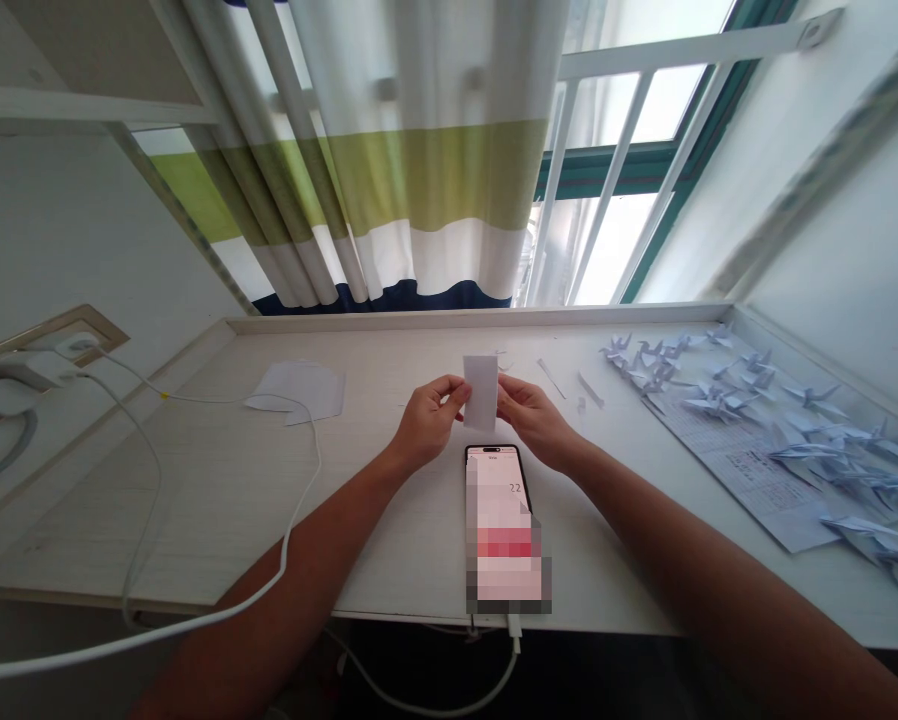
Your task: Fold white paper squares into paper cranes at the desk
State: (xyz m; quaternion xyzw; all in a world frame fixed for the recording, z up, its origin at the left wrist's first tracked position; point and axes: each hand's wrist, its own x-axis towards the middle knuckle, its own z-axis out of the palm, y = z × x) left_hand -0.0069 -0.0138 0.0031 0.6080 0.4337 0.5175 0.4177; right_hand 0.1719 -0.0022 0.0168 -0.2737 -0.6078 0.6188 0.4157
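Observation:
A small white paper rectangle (pixel 480 392) stands nearly upright above the middle of the white wood-grain desk (pixel 149 500). My left hand (pixel 426 420) pinches its left edge, and my right hand (pixel 535 420) grips its right edge. Just below my hands, a smartphone (pixel 503 530) lies on the desk with its lit screen pixelated. A white charging cable (pixel 514 640) runs from its lower end over the desk's front edge.
Several folded paper cranes (pixel 749 400) lie at the right on a printed sheet (pixel 734 470). Loose paper sheets (pixel 299 390) and small paper scraps (pixel 550 378) sit farther back. A white cable (pixel 299 540) crosses the left side from a wall socket (pixel 25 368).

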